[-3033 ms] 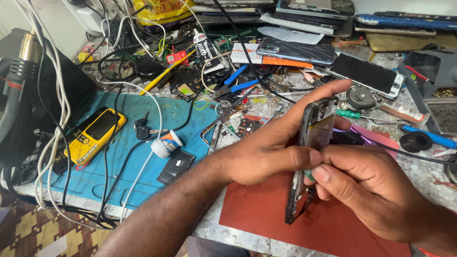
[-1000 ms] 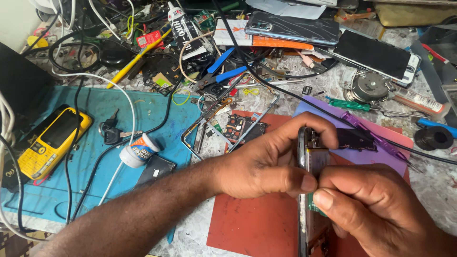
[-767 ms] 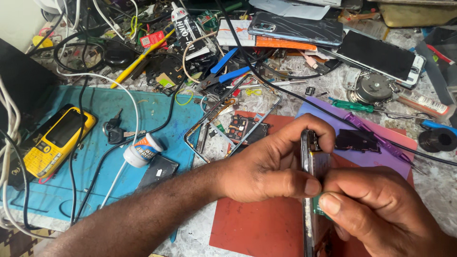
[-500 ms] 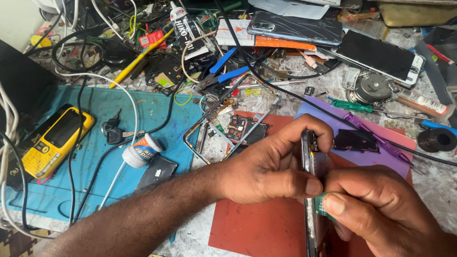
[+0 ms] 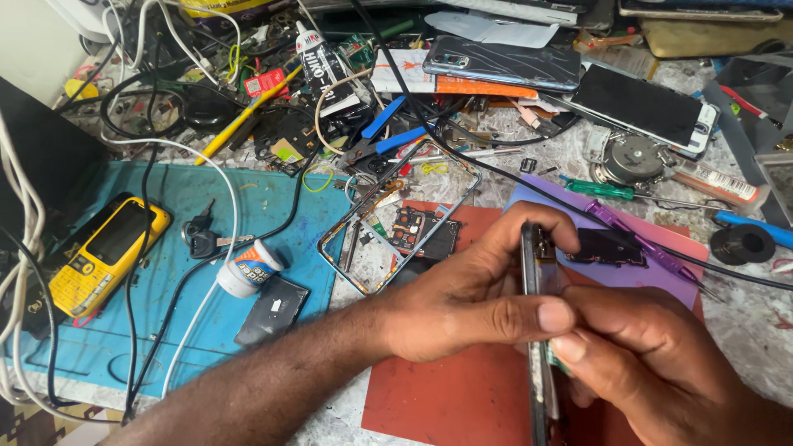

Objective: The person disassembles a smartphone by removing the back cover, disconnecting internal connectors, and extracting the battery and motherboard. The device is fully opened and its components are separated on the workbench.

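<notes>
My left hand [image 5: 471, 297] grips an opened phone [image 5: 535, 264], held on edge over the red mat [image 5: 438, 405], thumb along its near side and fingers curled over the top. My right hand [image 5: 652, 363] pinches the phone's edge lower down, thumb tip meeting the left thumb; a bit of green board shows by the fingertips. The lower part of the phone runs out of the frame.
An empty phone frame [image 5: 396, 219] lies on the blue mat [image 5: 124, 330] edge, with a small white jar [image 5: 248, 268], keys and a yellow keypad phone [image 5: 103, 252]. Purple tweezers [image 5: 644, 244], a black part [image 5: 607, 246], green screwdriver [image 5: 599, 188], phones, cables and pliers crowd the back.
The phone has come from a tilted hold to nearly straight on edge, closer to me. My right thumb has slid up to meet the left thumb. The view has shifted slightly.
</notes>
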A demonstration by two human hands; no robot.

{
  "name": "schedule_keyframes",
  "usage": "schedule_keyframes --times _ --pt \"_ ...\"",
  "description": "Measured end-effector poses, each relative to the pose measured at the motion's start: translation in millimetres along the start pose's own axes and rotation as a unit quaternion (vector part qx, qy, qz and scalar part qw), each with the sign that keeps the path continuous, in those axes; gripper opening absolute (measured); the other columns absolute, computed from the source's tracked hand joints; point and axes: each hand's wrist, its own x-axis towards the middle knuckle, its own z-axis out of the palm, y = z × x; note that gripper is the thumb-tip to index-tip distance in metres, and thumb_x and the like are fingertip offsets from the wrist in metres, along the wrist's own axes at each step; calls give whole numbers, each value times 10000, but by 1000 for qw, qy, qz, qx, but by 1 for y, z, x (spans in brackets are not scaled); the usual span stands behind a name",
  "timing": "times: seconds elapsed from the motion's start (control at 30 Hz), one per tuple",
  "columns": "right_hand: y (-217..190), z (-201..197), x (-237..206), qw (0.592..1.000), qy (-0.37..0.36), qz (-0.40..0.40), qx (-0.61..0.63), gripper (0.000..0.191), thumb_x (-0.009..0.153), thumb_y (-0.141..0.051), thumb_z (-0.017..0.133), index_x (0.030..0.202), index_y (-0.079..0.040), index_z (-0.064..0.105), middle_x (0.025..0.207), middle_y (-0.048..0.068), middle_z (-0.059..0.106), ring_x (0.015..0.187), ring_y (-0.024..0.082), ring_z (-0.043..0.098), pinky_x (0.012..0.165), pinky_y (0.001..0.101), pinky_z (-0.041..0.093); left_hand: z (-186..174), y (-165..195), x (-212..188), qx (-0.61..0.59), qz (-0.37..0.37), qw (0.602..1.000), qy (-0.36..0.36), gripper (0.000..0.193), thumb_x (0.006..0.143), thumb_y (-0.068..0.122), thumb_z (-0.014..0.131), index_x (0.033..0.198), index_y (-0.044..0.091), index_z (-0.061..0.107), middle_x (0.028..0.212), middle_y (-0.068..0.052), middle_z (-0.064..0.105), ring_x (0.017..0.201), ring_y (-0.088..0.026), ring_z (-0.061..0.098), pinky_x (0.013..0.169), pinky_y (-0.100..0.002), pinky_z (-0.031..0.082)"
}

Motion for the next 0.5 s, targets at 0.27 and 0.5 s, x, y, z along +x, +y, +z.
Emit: schedule_keyframes --times 0.27,0.5 --pt "-2 -2 4 998 -24 13 60 327 1071 -223 564 1282 -16 703 718 11 545 656 112 541 570 299 469 -1 10 4 75 -58 995 32 511 1039 305 588 1456 149 338 1105 -38 554 1011 -106 559 781 -283 538" --pt "-11 -1 2 998 -46 16 34 218 1033 -206 553 1107 -29 656 631 -30 504 542 67 475 461 271 440 -8 -3 3 11 -15 999 -33 453 1054 140 657 1387 111 351 1082 -46 536 965 -134 572 832 -321 556"
